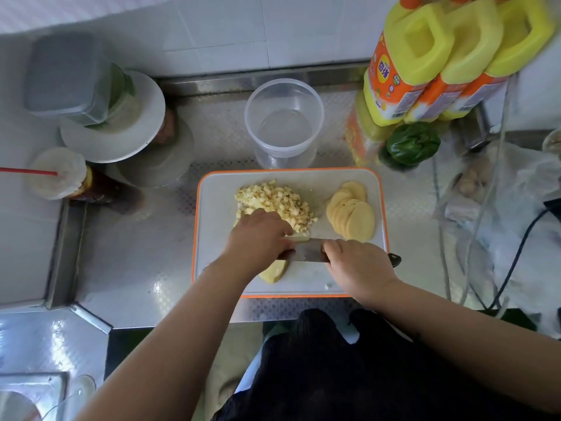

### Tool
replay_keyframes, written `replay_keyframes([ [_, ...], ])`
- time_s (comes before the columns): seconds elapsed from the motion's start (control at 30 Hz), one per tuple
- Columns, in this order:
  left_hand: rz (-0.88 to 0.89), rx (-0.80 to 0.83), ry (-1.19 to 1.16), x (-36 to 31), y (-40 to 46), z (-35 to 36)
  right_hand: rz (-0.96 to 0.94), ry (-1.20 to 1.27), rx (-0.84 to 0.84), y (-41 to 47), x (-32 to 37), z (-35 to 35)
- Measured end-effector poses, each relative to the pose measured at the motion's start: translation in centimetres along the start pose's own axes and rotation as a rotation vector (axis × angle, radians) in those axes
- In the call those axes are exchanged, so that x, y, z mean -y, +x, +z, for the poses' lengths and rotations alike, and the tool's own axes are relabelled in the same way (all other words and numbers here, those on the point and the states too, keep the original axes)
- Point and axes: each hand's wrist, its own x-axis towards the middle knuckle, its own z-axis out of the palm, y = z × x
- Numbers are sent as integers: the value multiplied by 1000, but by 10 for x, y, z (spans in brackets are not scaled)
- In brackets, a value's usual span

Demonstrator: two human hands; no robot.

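A white cutting board with an orange rim (212,189) lies on the steel counter. On it are a heap of diced potato (277,203), a fan of round potato slices (353,212) at the right, and stacked potato slices (274,273) under my left hand. My left hand (258,235) holds these slices down with curled fingers beside the blade. My right hand (358,265) grips the handle of a cleaver (306,252), whose blade stands across the slices. The black handle end (394,259) sticks out to the right.
A clear plastic tub (283,123) stands behind the board. Yellow oil bottles (425,62) and a green pepper (413,142) are at the back right, with plastic bags and cables (501,208) on the right. Stacked plates and a container (100,110) and a cup with a straw (57,173) sit at the left.
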Motion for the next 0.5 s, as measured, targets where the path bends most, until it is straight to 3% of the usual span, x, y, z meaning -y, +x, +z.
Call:
replay_keyframes([
  [0.07,-5,50,71,-3,6,3,-34,-13,9,1,1,-1],
  [0.3,57,-10,203,-14,10,10,-61,-35,-36,-3,-3,2],
  [0.5,63,54,75,-7,16,9,-99,-47,-58,-3,-6,3],
])
